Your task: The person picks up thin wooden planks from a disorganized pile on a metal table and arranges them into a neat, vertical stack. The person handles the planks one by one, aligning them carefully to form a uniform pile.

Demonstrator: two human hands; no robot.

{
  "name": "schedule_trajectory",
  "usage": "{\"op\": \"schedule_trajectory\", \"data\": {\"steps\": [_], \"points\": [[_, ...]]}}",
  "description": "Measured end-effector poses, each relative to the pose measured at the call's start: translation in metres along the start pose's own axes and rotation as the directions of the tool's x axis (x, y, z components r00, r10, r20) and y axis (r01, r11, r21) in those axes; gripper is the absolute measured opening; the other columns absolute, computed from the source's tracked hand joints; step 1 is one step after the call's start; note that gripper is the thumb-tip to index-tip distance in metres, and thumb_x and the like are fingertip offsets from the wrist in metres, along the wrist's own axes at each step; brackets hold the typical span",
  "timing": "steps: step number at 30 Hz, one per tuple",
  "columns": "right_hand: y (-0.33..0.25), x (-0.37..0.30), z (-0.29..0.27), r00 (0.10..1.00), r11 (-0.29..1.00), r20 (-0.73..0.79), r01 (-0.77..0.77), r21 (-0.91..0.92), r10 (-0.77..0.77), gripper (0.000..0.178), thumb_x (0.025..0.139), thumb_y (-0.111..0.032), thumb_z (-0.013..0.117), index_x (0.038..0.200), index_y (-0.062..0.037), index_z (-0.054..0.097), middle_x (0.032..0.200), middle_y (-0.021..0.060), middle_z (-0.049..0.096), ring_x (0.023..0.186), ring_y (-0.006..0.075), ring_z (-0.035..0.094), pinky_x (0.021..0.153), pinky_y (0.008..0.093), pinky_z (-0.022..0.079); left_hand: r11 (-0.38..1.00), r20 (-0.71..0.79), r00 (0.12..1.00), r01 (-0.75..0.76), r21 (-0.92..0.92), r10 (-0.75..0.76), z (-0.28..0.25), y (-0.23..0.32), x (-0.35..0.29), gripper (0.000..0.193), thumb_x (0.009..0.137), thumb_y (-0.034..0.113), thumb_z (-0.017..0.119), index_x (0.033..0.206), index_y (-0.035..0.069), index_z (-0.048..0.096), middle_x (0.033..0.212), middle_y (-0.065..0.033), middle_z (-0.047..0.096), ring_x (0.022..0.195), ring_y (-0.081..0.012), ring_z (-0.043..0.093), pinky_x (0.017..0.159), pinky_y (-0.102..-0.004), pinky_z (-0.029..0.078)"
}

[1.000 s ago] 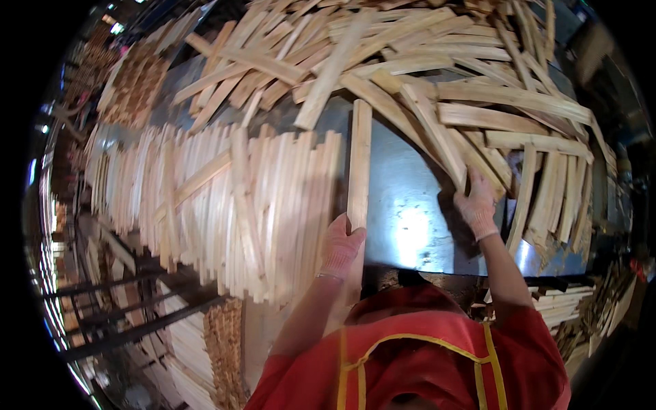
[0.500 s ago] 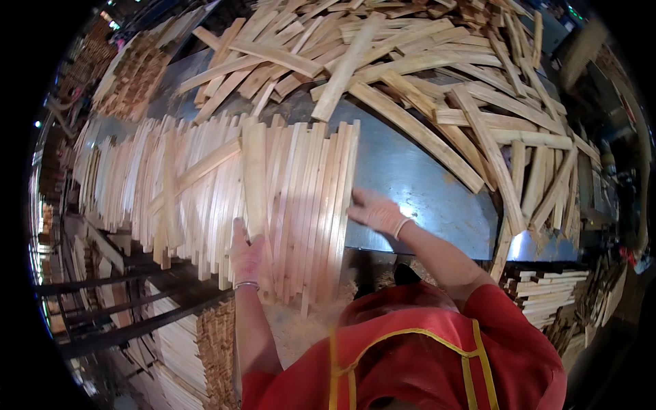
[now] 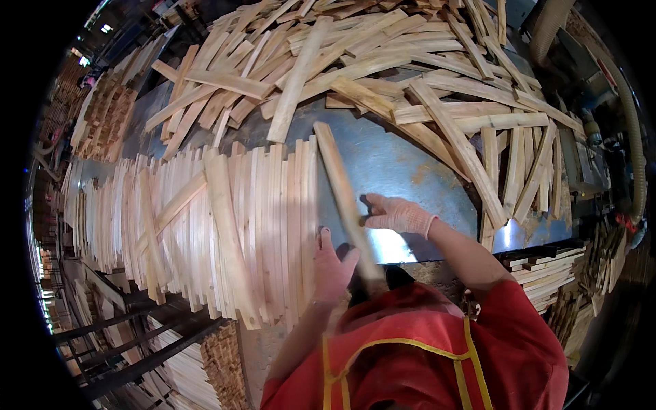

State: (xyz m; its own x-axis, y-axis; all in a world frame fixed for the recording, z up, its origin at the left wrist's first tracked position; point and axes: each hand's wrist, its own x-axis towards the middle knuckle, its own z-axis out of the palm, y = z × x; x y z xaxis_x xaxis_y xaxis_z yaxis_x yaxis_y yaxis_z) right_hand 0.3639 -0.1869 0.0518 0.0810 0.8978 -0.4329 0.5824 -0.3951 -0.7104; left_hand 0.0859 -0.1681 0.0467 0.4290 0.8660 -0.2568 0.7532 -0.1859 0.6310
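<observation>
A single wooden slat (image 3: 339, 174) lies at a slant on the metal tabletop, its near end blurred by motion and reaching past the table's front edge. My right hand (image 3: 402, 214), in a light knit glove, is just right of it with thumb and fingers apart; whether the fingertips touch it I cannot tell. My left hand (image 3: 333, 270), also gloved, is open between the slat and the row, its index finger pointing away from me. Left of it stretches a dense row of pale slats (image 3: 266, 212), side by side, with a few loose slats (image 3: 229, 232) lying across the top.
A large jumbled heap of slats (image 3: 383, 51) covers the far side of the metal table (image 3: 437, 188) and runs round to the right. Stacked wood (image 3: 547, 273) sits below at the right, another stack (image 3: 222, 355) below at the left beside dark rails (image 3: 137, 335). A ribbed hose (image 3: 635, 147) hangs at far right.
The slat beside the right hand has come off the heap's near edge to the row's right end. My left hand has moved right, off the row. The view has shifted.
</observation>
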Motion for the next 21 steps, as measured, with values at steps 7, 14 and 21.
{"op": "schedule_trajectory", "data": {"steps": [7,14,21], "points": [[0.086,-0.015,-0.131,0.596,0.819,-0.802,-0.439,-0.370,-0.044,0.072,0.090,-0.029,0.079,0.152,-0.0066,0.052,0.129,0.0253,0.069,0.119,0.0433,0.069,0.106,0.0490,0.055,0.938,0.006,0.962,0.266,0.222,-0.274,0.036,0.017,0.040,0.087,0.089,0.034,0.075,0.163,0.009,0.039,0.136,-0.0271,0.068,0.114,-0.0465,0.071,0.099,-0.0545,0.058],[0.037,-0.053,-0.034,0.880,0.971,-0.422,-0.151,0.185,0.217,0.089,0.094,-0.038,0.075,0.167,-0.0051,0.035,0.131,0.0304,0.071,0.120,0.0360,0.072,0.101,0.0454,0.056,0.926,0.140,0.965,0.252,-0.281,-0.220,-0.008,0.018,0.012,0.062,0.096,0.026,0.069,0.152,0.005,0.056,0.124,-0.0243,0.072,0.108,-0.0407,0.072,0.094,-0.0536,0.057],[-0.039,0.014,0.089,0.984,0.996,0.155,-0.094,0.005,0.092,0.067,0.102,-0.058,0.058,0.144,-0.0057,0.062,0.118,0.0260,0.076,0.114,0.0469,0.072,0.100,0.0508,0.056,0.947,-0.127,0.991,-0.004,0.321,0.047,-0.010,-0.007,0.000,0.074,0.094,0.036,0.074,0.155,0.003,0.049,0.130,-0.0183,0.065,0.123,-0.0376,0.063,0.107,-0.0518,0.048]]}}
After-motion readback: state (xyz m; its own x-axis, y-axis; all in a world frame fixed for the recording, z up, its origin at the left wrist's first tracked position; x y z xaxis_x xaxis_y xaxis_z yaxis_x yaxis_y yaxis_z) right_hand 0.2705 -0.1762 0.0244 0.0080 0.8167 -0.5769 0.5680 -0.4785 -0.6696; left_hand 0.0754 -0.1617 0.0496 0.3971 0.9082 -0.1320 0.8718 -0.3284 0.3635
